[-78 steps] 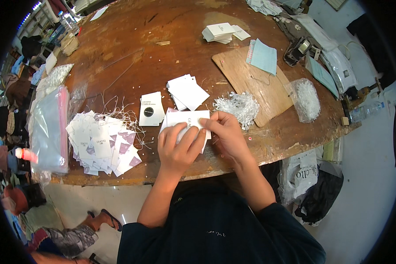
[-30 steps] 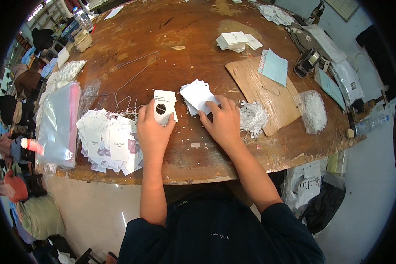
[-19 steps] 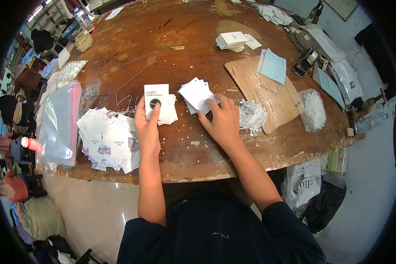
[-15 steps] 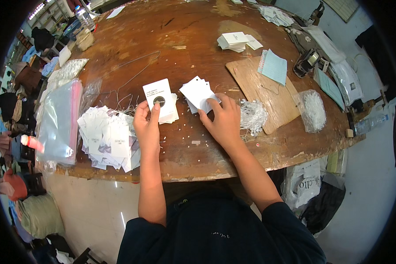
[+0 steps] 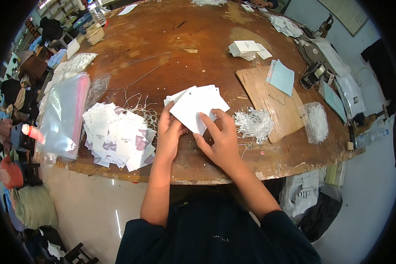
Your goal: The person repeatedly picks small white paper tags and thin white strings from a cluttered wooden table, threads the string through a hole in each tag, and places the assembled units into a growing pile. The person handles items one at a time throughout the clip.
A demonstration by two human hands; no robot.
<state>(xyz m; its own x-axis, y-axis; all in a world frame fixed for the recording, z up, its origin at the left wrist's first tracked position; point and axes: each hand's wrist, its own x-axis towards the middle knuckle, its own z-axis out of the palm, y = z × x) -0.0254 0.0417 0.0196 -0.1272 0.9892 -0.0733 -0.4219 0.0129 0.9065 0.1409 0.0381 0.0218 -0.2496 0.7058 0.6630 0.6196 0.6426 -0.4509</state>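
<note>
A fanned stack of white tags sits above the near edge of the desk, square cards with a small punched hole, pinched between the left hand and the right hand. To the left, a spread heap of printed white tags with purple corners lies flat. Further left, a clear plastic bag with a pink strip. Far across, a small pile of white cards. On the wooden board, a pale blue pad.
</note>
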